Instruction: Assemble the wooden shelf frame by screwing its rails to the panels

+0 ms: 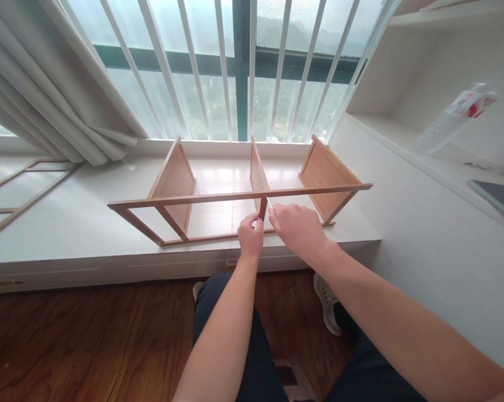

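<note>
Wooden shelf frame [235, 196] lying on the window bench [67, 218]. Left hand [250, 234] pinches the middle upright; right hand [298, 228] grips a slim tool [269, 202] at the joint. Curtain [46, 84] and a spare frame [21, 190] lie left, a bottle [453, 117] right.

Your forearms are bare, no sleeves, watch or rings on left hand [250, 234] or right hand [297, 228]. Dark trousers [256, 357], light sneakers [326, 301] with pale soles.
</note>
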The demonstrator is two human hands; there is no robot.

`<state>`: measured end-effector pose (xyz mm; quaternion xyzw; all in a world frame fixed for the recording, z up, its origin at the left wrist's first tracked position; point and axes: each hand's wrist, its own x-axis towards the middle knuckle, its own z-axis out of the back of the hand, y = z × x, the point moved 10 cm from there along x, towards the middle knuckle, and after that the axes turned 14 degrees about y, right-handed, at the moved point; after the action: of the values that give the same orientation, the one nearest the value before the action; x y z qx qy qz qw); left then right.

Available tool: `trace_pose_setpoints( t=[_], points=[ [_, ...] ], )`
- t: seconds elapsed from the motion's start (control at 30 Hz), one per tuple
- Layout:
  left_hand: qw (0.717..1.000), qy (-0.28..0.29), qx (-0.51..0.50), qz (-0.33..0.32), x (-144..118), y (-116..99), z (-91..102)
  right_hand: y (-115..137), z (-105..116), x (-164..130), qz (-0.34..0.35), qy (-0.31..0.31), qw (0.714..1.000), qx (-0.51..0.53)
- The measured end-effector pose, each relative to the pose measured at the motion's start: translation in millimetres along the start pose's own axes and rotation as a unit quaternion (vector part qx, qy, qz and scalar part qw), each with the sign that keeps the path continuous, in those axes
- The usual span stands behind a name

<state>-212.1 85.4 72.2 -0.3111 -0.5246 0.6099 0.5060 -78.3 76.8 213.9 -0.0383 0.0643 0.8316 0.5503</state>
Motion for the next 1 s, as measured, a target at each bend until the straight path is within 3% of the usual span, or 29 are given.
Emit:
trace_pose_setpoints(
  t=[0.27,0.37,0.47,0.53,0.7,0.8,1.0],
  points=[
    [1.0,0.002,-0.002,0.005,2,1,-1.2,-15,-4,3,-0.02,-0.014,0.999,0.048],
    [1.0,0.016,-0.018,0.014,6,5,0.7,-25,-19,4,-0.009,-0.032,0.991,0.126],
    [0.997,0.054,-0.04,0.032,13,13,1.6,-34,-61,8,0.041,-0.019,0.953,0.301],
    [0.994,0.086,-0.055,0.042,17,18,0.8,-38,-106,13,0.054,0.018,0.881,0.469],
    [0.987,0.13,-0.081,0.049,18,24,-1.9,-27,-198,19,0.014,0.075,0.82,0.567],
    [0.986,0.134,-0.087,0.047,15,24,-1.5,-22,-227,19,-0.018,0.083,0.785,0.614],
    [0.986,0.131,-0.097,0.039,13,21,0.8,-20,-253,19,-0.047,0.098,0.739,0.665]
  ],
)
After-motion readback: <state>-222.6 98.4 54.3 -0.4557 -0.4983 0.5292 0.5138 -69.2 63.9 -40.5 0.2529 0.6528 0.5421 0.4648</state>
